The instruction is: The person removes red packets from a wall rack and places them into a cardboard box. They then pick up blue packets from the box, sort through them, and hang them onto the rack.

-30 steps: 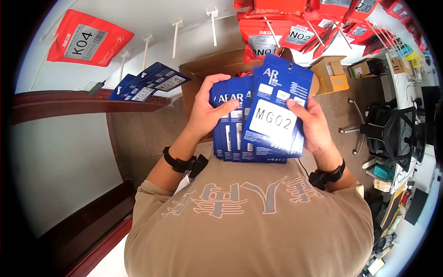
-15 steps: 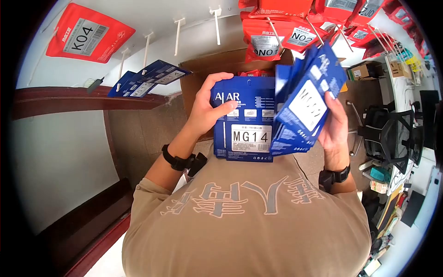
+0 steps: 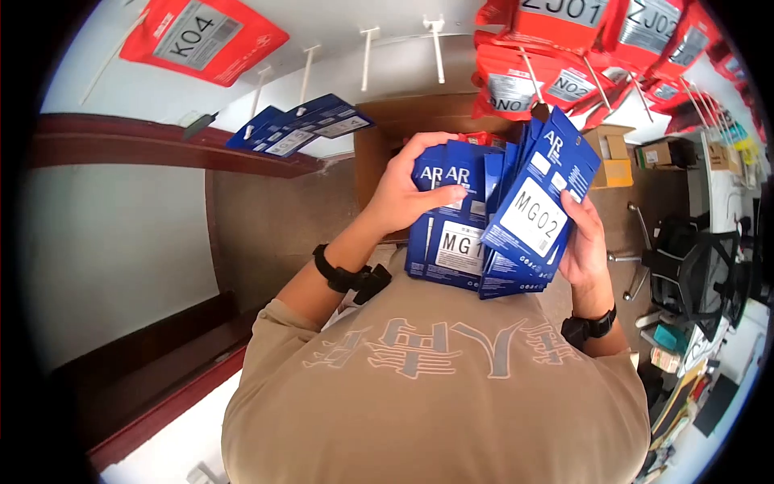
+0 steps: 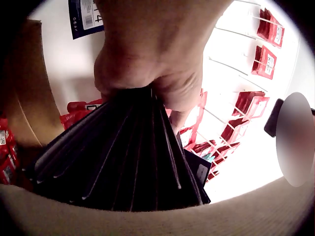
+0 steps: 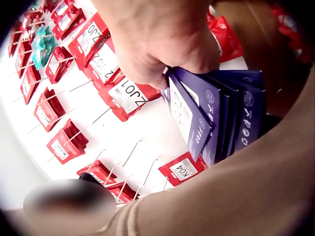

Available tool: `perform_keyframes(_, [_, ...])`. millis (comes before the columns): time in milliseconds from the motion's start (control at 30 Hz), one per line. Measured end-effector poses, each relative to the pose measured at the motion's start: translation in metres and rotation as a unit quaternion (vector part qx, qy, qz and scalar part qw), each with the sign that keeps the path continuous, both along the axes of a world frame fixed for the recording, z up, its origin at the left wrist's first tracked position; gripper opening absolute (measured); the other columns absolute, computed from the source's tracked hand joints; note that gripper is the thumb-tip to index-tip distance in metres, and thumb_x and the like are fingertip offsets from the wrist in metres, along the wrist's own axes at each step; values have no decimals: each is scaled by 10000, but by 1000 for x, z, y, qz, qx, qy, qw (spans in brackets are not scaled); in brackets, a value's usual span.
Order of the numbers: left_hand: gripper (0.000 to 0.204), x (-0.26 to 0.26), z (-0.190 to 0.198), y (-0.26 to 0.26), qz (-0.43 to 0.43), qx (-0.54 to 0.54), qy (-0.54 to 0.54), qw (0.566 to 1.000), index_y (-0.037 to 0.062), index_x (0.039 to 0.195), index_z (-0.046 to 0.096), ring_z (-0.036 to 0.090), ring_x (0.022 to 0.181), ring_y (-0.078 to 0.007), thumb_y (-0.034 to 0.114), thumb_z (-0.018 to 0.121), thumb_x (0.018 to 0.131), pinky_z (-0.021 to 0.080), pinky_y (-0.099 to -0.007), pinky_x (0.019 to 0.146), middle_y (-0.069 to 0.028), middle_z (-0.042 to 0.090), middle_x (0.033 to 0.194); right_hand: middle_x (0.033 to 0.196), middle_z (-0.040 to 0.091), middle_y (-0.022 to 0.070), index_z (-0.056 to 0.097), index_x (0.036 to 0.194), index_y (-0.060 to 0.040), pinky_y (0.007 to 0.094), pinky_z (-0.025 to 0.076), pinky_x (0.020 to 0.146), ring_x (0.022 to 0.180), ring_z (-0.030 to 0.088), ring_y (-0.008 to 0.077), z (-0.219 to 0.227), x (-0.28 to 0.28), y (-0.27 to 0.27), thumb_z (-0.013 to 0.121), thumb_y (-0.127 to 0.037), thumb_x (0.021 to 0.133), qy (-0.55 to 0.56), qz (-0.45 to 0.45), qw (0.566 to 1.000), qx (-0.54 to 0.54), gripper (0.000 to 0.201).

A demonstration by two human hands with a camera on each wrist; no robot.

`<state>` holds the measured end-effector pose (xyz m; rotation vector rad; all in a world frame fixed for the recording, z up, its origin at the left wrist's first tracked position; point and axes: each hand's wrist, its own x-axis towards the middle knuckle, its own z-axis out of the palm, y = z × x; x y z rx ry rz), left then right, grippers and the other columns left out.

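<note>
In the head view my left hand grips a stack of flat blue packets, thumb across the front. The front packet of this stack has a white label beginning "MG1", its end hidden. My right hand holds a second fan of blue packets, tilted to the right, with the MG02 label on top. The right fan's left edge overlaps the left stack in front of the chest. From the left wrist, the stack appears edge-on and fanned out below the hand. The right wrist view shows packets pinched under the fingers.
An open cardboard box with red bags inside stands behind the packets. Red bags hang on wall hooks at the upper right, and a K04 bag at the upper left. Blue packets hang on hooks nearby. An office chair stands right.
My right hand swung its fan rightward, uncovering the MG14 label half a second ago. Now the fan is back against the left stack, partly covering that label. The head view has shifted left.
</note>
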<state>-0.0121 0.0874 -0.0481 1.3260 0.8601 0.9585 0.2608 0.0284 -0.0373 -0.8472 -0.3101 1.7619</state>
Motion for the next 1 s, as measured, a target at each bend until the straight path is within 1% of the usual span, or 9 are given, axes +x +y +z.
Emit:
perform_keyframes(67, [602,-1,-1,-2,-1,-6,-8,1000,58,1313,497,624,956,-96,10,780,784,541,-266,838,-51,626,1131,1231,636,136,526,1278,-3,373,537,957,1105,649,236,-1,1,0,563,-111,979,6,10,1000,-4,319])
perform_keyframes(267, [580,-12,-2,-12,47,-31,-9,998,57,1294,505,625,964,-97,23,783,787,542,-270,841,-60,628,1139,1231,638,128,523,1293,-7,371,511,979,1094,648,234,-7,-5,2,582,-95,953,-9,60,998,19,356])
perform_keyframes(400, [583,-18,-5,-18,60,24,10,998,57,1286,511,615,981,-105,51,801,780,525,-279,852,-52,623,1146,1142,681,99,612,1198,-10,334,508,957,1056,655,203,-3,-14,2,633,-92,920,-62,136,989,21,291])
perform_keyframes(533, [586,-22,-7,-28,59,45,2,997,58,1296,507,605,998,-101,88,804,791,511,-271,870,-45,622,1143,1100,694,105,632,1156,5,309,548,865,957,685,184,1,-21,-1,648,-106,908,-93,142,985,36,272])
perform_keyframes(600, [552,-27,-6,-37,63,53,15,996,57,1298,506,601,993,-97,98,783,822,506,-265,870,-43,620,1140,1112,690,120,618,1174,7,319,565,846,943,695,196,-3,-27,-9,639,-131,916,-111,131,984,41,294])
perform_keyframes(667, [511,-29,-1,-43,80,61,11,995,54,1297,507,598,980,-91,93,754,852,507,-260,856,-38,624,1122,1135,682,133,585,1216,10,350,567,877,978,695,219,2,-37,-17,630,-162,926,-57,67,995,55,340])
perform_keyframes(800, [410,-37,-3,-54,76,61,-9,995,63,1290,522,597,938,-75,81,680,912,506,-240,822,-43,635,1074,1185,659,145,535,1277,12,375,557,918,1038,679,245,-2,-44,-31,634,-208,936,-34,36,997,53,417])
perform_keyframes(933, [318,-48,-17,-53,47,110,47,992,50,1266,540,592,955,-72,178,612,983,500,-235,833,-53,628,1096,1130,670,103,571,1228,12,326,533,893,987,669,191,2,-60,-46,660,-146,919,-124,28,988,92,358])
perform_keyframes(1000, [285,-50,-33,-51,45,48,0,998,40,1127,630,561,1015,-154,291,581,1002,405,-318,981,-49,608,1081,1103,672,81,574,1230,10,297,512,884,972,647,147,13,-74,-52,664,-86,913,-184,29,974,130,344])
